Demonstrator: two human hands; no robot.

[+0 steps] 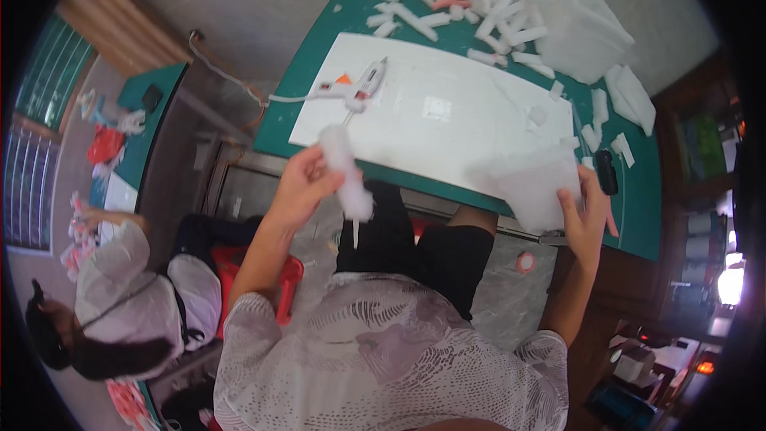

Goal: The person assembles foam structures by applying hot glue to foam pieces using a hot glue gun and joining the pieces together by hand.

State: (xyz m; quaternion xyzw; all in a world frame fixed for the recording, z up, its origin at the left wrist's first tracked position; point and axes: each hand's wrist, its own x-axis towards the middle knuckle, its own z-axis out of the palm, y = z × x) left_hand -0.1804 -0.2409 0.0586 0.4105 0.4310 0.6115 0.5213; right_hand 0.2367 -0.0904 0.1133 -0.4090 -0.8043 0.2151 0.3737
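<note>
My left hand (302,183) grips a white foam stick (345,174) that looks blurred, held over the near edge of the green table (303,72). My right hand (585,219) holds a translucent white foam piece (536,185) at the table's near right edge. A white glue gun (357,89) with its cord lies on the large white sheet (447,112), just beyond my left hand.
Several white foam strips (487,16) and a big white foam block (582,28) crowd the far side. A black object (606,172) lies by my right hand. Another person (136,295) sits on the floor at left. A tape roll (525,262) lies below.
</note>
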